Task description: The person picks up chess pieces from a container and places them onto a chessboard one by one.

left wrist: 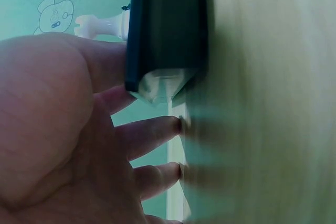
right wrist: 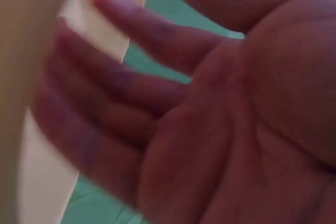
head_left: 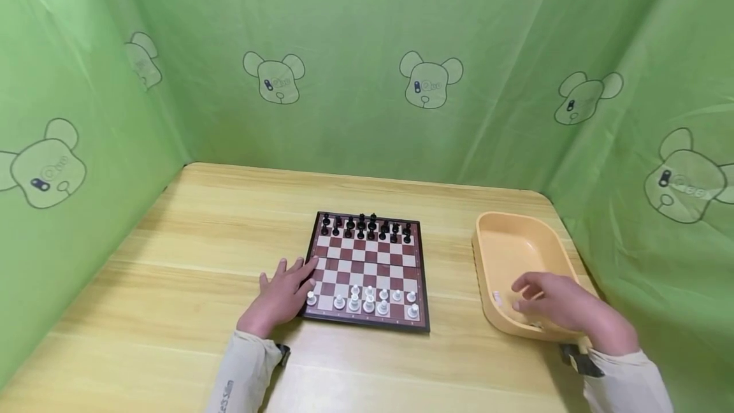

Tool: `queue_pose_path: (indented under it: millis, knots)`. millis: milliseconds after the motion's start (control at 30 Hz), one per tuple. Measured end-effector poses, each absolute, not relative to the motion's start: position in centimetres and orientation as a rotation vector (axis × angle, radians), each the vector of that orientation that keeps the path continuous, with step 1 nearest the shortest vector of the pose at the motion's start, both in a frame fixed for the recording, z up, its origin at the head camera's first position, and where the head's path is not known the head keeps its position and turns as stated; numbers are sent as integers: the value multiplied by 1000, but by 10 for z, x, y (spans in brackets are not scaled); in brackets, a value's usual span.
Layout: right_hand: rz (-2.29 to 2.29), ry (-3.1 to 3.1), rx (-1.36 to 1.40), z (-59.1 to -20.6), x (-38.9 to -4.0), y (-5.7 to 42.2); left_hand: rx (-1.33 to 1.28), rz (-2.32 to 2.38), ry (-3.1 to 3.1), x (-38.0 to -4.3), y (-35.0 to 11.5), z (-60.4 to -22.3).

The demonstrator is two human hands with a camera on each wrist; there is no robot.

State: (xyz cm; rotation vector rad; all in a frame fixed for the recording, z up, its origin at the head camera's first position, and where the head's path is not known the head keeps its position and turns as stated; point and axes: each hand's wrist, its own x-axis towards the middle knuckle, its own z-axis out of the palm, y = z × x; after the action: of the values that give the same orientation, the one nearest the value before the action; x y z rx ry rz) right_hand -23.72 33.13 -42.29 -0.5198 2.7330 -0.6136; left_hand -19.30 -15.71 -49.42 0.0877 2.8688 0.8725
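A magnetic-style chessboard (head_left: 375,269) lies on the table, with black chess pieces (head_left: 371,225) in two rows at its far side and white chess pieces (head_left: 369,304) along the near side. My left hand (head_left: 281,298) rests at the board's left edge, fingers spread, thumb and index finger touching it. Beside that thumb a white rook (left wrist: 102,26) stands in the near left corner. Over the near part of an orange tray (head_left: 482,260) hovers my right hand (head_left: 553,298), fingers loosely bent with nothing visible between them. A white piece (head_left: 497,298) lies in the tray left of the fingertips.
The wooden table (head_left: 189,260) has rounded far corners. Green cloth (head_left: 350,126) printed with bear heads encloses it at the back and on both sides. The tray stands near the table's right edge, close to the cloth, with a gap between it and the board.
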Motion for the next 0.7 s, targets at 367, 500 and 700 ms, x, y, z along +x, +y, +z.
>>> queue_pose_path:
  millis: [367,500,700]
  knots:
    - [-562,2639,-403,-440,-240,335,75,887,2861,-192,-156,-494]
    - [-576,2641,-401,-449,-243,336,75,886,2857,-192,-156,-494]
    - [-586,2677,-440,-457,-244,337,80,879,2862,-192,-156,-494]
